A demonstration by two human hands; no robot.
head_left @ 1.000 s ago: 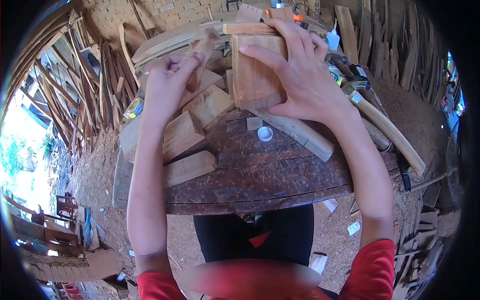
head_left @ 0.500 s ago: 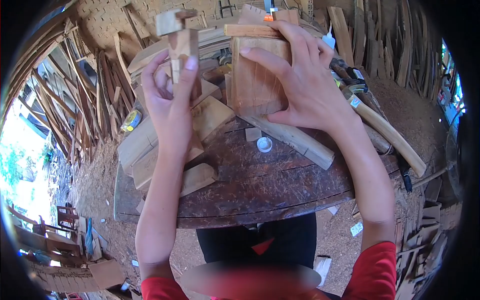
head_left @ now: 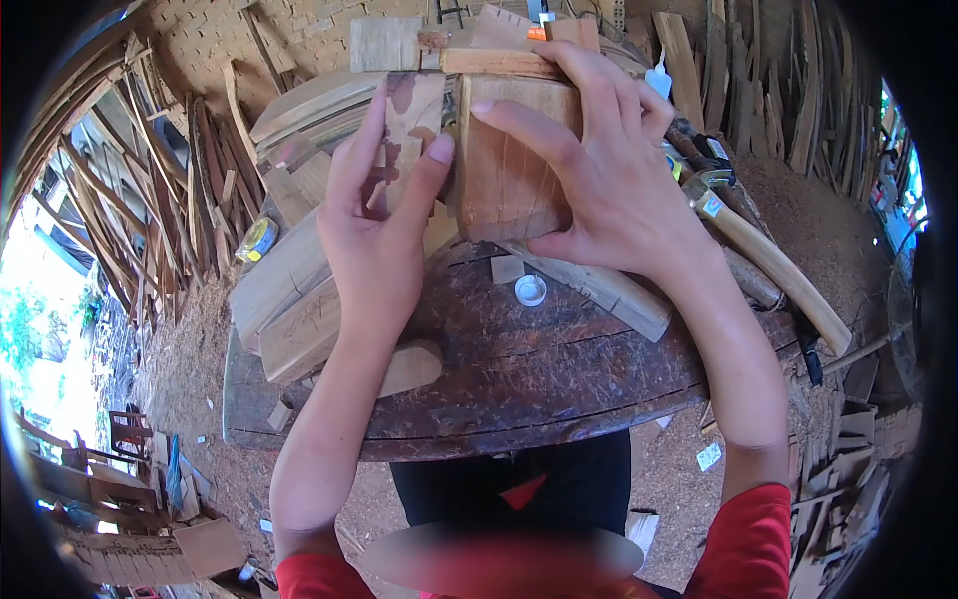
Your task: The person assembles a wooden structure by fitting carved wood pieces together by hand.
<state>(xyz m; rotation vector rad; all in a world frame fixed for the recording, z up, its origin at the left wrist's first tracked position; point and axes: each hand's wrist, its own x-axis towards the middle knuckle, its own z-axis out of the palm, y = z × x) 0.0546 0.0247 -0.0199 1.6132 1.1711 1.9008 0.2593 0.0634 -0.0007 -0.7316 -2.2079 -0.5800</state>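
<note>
At the far left of the dark wooden surface (head_left: 519, 384), a yellow tape measure (head_left: 257, 241) sits just past the ends of some long timbers (head_left: 279, 285). A small wood chip (head_left: 280, 415) lies near the front edge, and a round-ended board (head_left: 412, 366) shows partly from behind my forearm.

My left hand (head_left: 376, 262) grips a stained wood post (head_left: 410, 110), thumb along its right side and fingers along its left. A grey crosspiece (head_left: 384, 45) tops it. A second ago this post was lower and blurred; half a second ago it stood upright but well apart from my other work. Now I have brought it to the right, close beside the wide block (head_left: 514, 150); whether the two touch, I cannot tell.

My right hand (head_left: 627, 180) has hardly moved: its fingers are spread and clasp that wide block, the thumb low on its near corner, some fingertips reaching over the strip (head_left: 499, 63) along its top.

Below the block lie a small wooden square (head_left: 507, 269) and a white cap (head_left: 531, 291), then a long slanting stick (head_left: 614, 297). Farther right are a glue bottle (head_left: 658, 82) and a hammer (head_left: 773, 263), its pale handle reaching past the edge.
</note>
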